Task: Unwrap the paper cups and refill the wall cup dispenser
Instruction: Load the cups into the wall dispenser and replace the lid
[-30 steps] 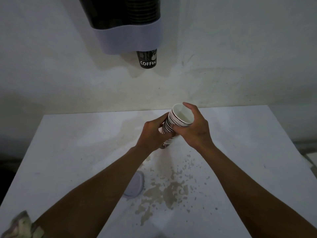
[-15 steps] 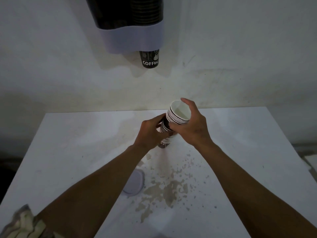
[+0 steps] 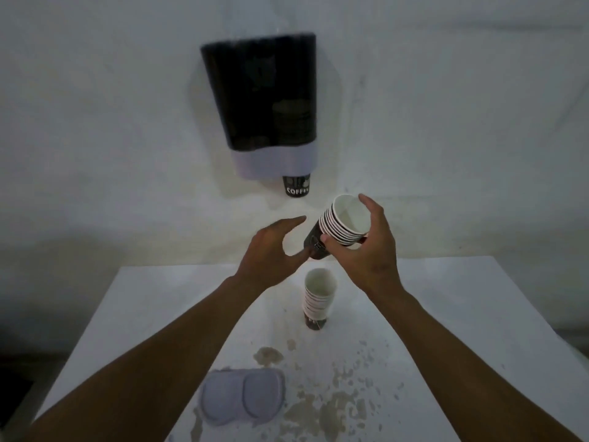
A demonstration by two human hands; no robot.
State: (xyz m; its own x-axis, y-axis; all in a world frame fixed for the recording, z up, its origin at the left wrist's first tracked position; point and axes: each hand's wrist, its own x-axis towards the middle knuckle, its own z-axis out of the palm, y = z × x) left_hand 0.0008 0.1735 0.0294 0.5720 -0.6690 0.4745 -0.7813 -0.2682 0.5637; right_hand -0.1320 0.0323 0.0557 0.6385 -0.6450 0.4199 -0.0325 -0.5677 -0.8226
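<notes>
Overhead, head view: right hand (image 3: 366,250) grips a short nested stack of cups (image 3: 341,228), tilted, mouth toward the camera, raised above the table (image 3: 446,314) and just below the wall dispenser (image 3: 264,100), where one "COFFEE" cup (image 3: 297,186) pokes out. Left hand (image 3: 271,250) is spread wide, empty, fingertips near the held stack's base. A second stack (image 3: 318,298) stands upright on the table beneath; a grey lid (image 3: 242,397) lies nearer, beside stains.
</notes>
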